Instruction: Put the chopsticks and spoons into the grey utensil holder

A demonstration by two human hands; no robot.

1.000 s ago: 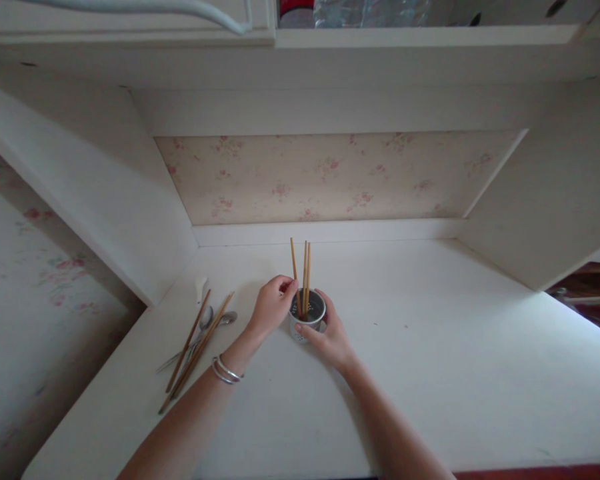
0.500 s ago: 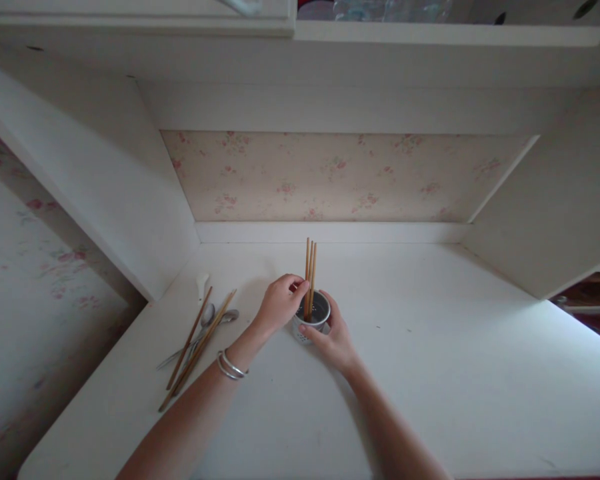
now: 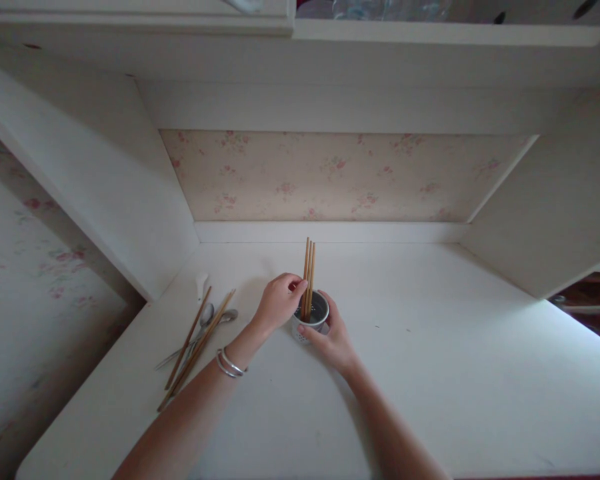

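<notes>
A small white perforated cup (image 3: 315, 313) stands on the white table (image 3: 430, 360) with three wooden chopsticks (image 3: 309, 273) upright in it. My left hand (image 3: 277, 303), with two bangles on the wrist, pinches the chopsticks just above the cup's rim. My right hand (image 3: 333, 337) wraps round the cup's near right side and holds it.
More wooden chopsticks (image 3: 195, 347) and two metal spoons (image 3: 207, 323) lie at the table's left, with a small white spoon (image 3: 201, 285) behind them. White cabinet walls close in left and right; a flowered back panel (image 3: 330, 177) stands behind.
The chopstick that leaned to the left a second ago now stands upright, close against the other two. Both hands have stayed at the cup.
</notes>
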